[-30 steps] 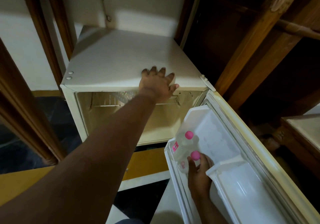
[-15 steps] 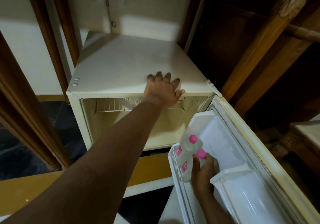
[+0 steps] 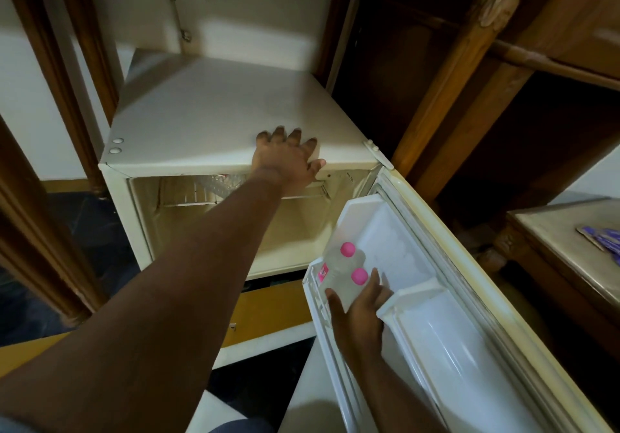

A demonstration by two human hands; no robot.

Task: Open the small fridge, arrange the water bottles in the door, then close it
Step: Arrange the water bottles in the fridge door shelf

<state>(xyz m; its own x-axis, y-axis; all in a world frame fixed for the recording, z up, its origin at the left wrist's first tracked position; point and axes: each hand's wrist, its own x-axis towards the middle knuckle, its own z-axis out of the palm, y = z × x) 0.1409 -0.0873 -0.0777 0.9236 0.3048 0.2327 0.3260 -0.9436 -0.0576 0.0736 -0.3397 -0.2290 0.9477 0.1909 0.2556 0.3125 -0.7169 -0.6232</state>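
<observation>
Open cream fridge [image 3: 214, 124], wood furniture around. Left hand [image 3: 285, 161] spread flat on top. Right hand [image 3: 359, 312] grips pink-capped bottle [image 3: 345, 285] in door shelf [image 3: 412, 291]; pink label [image 3: 322, 272] unreadable.

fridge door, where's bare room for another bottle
Free: the door shelf behind the two bottles, toward the hinge, and the bin nearer you. Crowded: the shelf's outer end, where the right hand holds the nearer bottle. The left hand rests on the fridge top.

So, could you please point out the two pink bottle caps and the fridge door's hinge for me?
Farther pink cap [image 3: 348, 249]: head view, centre of its top.
Nearer pink cap [image 3: 359, 276]: head view, centre of its top.
Door hinge [image 3: 371, 144]: head view, on its white plate.
</observation>
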